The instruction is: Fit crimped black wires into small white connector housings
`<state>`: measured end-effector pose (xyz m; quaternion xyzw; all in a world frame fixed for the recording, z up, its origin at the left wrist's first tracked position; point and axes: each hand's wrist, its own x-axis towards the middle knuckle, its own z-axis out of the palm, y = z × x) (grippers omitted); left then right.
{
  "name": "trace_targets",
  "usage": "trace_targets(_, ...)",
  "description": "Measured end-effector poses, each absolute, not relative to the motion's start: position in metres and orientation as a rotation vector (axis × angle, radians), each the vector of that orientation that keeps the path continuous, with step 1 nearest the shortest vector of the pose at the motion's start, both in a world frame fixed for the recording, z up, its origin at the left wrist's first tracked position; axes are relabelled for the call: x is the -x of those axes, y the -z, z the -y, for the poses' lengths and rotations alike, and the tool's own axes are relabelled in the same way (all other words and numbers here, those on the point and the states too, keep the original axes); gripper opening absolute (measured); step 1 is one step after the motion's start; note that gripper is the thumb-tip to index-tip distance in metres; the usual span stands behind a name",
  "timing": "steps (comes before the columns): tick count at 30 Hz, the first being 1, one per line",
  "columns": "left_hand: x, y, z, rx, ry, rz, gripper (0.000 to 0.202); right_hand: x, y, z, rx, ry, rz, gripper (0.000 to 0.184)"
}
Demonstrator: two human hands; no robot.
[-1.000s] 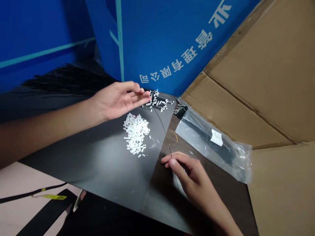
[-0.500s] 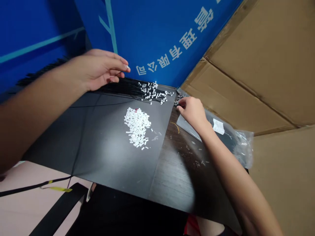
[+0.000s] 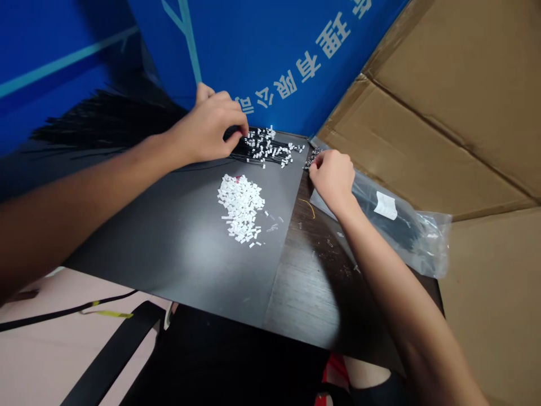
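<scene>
My left hand (image 3: 217, 121) is over a bundle of thin black wires (image 3: 122, 115), thumb and forefinger pressed together beside the white-tipped wire ends (image 3: 270, 146). What sits in that pinch is hidden. At the table's back right, my right hand (image 3: 333, 177) is closed with its fingertips down at a cluster of small dark, shiny wire ends (image 3: 313, 158); the fingers cover whatever they hold. Between the hands and nearer to me lies a heap of small white rectangular pieces (image 3: 240, 208) on the grey surface.
Right of my right hand lies a clear plastic bag (image 3: 406, 231) with dark contents and a white label. Bits of clear scrap (image 3: 329, 245) and a yellow strand (image 3: 310, 207) are on the dark wood tabletop (image 3: 304, 299). A blue panel (image 3: 262, 51) and cardboard (image 3: 465, 101) border the table.
My left hand has come down and to the right onto the wires; the small white piece at its fingertips no longer shows. My right hand stays by the dark wire ends. The view has shifted slightly.
</scene>
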<state>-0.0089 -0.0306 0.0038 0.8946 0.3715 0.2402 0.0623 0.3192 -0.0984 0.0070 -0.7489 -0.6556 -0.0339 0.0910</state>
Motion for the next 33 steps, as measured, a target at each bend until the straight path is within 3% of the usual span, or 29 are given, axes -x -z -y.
trace_targets(8, -0.006, 0.003, 0.063, -2.58, -0.794, -1.06, 0.027, -0.32, -0.018, 0.094, 2.191, 0.164, 1.798, 0.042)
trace_targets(15, -0.04, 0.02, 0.133, -2.584, -0.601, -0.622, 0.024, -0.315, -0.008, 0.102, 2.219, 0.167, 1.935, 0.038)
trace_targets(26, -0.043, 0.036, 0.129, -2.548, -0.576, -0.548, 0.027, -0.318, -0.004, 0.11, 2.107, 0.114, 1.883, 0.037)
trace_targets(29, -0.043, 0.032, 0.133, -2.507, -0.604, -0.544, 0.029, -0.329, -0.027, 0.103, 1.862, -0.002, 1.734, 0.03)
trace_targets(33, -0.043, 0.02, 0.138, -2.343, -0.665, -0.574, 0.03, -0.344, -0.075, 0.095, 1.398, -0.424, 1.894, 0.018)
